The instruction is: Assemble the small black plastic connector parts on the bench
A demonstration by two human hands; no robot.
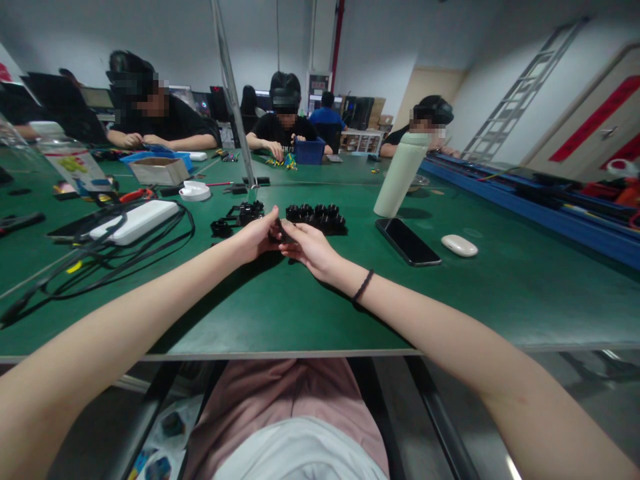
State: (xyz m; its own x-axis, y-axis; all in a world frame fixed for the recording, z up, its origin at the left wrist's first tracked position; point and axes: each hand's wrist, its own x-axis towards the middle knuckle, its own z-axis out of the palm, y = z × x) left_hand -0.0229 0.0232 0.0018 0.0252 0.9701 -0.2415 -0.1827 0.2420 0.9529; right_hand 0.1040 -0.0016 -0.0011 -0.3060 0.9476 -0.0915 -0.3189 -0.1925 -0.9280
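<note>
My left hand [261,239] and my right hand [311,248] meet over the green table, fingers closed around a small black part [281,230]. Its exact kind is hidden by my fingers. Just beyond my right hand stands a cluster of small black round-topped parts [320,215] in rows. More black parts [245,213], some with a frame-like shape, lie beyond my left hand.
A black phone [407,241], a pale oval case [459,245] and a light green bottle [403,175] stand to the right. Black cables [193,223] and a white power bank-like box [135,222] lie left. Several people work across the table [210,320].
</note>
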